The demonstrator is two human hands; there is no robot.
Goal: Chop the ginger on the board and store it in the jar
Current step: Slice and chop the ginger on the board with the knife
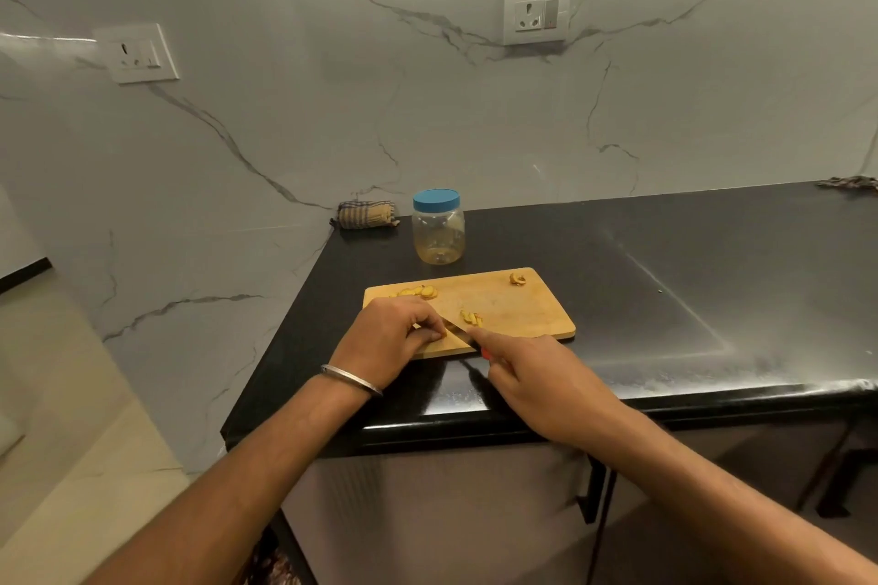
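Ginger [439, 332] on board [518, 304] was pinched by L hand [389, 337]; knife [458, 332] was gripped by R hand [532, 368], jar [438, 226] lidded behind.

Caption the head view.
Right hand knifes ginger on board; left hand steadies; jar lidded.

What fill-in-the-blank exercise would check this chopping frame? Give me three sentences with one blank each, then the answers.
1. The jar behind the cutting board wears a lid of the colour ____.
2. The right hand holds a knife whose handle shows the colour ____.
3. The left hand, curled at the blade, has a metal ____ round its wrist.

Missing words: blue; red; bangle
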